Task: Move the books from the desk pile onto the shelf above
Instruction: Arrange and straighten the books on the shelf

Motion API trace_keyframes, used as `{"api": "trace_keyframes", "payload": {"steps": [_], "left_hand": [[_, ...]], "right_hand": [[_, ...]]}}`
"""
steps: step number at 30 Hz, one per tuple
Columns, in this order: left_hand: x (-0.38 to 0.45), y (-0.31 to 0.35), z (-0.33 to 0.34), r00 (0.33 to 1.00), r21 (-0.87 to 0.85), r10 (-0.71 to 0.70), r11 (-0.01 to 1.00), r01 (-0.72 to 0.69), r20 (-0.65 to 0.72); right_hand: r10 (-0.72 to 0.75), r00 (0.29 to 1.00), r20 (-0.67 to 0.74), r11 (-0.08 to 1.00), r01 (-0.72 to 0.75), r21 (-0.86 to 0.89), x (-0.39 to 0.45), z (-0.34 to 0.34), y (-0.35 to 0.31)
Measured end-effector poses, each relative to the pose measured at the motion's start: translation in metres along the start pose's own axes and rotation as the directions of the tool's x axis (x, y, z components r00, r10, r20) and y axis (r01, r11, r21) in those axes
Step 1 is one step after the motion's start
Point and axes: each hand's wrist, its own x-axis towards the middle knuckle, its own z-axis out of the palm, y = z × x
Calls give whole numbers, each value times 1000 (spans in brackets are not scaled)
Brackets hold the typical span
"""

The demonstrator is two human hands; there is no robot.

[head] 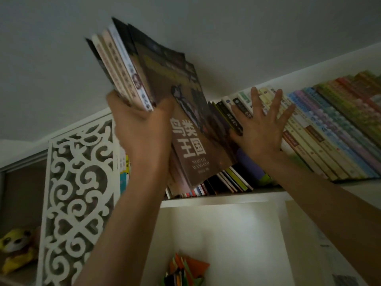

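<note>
Left hand (142, 129) fingers grip a book stack (148, 79) above the shelf (222, 198); right hand (260, 124) fingers splayed, bracing shelved books (319, 124). Insertion pending; worktop pile unseen.

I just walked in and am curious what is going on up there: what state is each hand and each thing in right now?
Left hand: grips a handful of books.
Handful of books: raised, tilted, not yet on the shelf.
Right hand: fingers spread, pressing the shelved books.
Shelved books: leaning over.
Shelf: partly filled.
</note>
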Motion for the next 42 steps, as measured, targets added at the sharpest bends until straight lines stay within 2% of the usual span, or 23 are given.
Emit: {"api": "trace_keyframes", "payload": {"steps": [3, 6, 12, 15, 18, 21, 25, 27, 34, 42], "left_hand": [[-6, -7, 3, 999, 0, -52, 999, 52, 13], [-1, -3, 5, 995, -78, -103, 992, 102, -5], [-7, 12, 19, 995, -143, -101, 985, 97, -18], [-6, 13, 24, 995, -111, -97, 989, 97, 5], [-9, 7, 20, 998, -37, -62, 997, 62, -5], [-10, -4, 18, 996, 3, -87, 996, 87, -15], [-3, -14, 14, 991, 33, -135, 990, 135, 2], [0, -15, 12, 992, 70, -126, 990, 124, 22], [-4, -19, 23, 999, 262, -32, 965, 27, 16], [-26, -23, 69, 988, 302, -130, 948, 100, 80]], "right_hand": [[-3, 1000, -14, 1000, 3, 1, -1, 0, 1], [-2, 999, -51, 1000, 3, 27, 2, 8, 1], [-2, 993, -119, 994, 15, 108, 1, 11, 0], [10, 989, -150, 992, 10, 128, 1, 10, 5], [-2, 993, -122, 986, 22, 163, 4, 9, 10], [-12, 992, -125, 985, 33, 170, 4, 9, 15], [-23, 998, -67, 998, 27, 58, 4, 6, 17], [-29, 999, -45, 1000, 30, 7, 3, 3, 20], [-29, 996, -84, 998, 34, 48, 4, 4, 21], [-12, 995, -102, 1000, 14, 21, 5, 6, 25]]}}
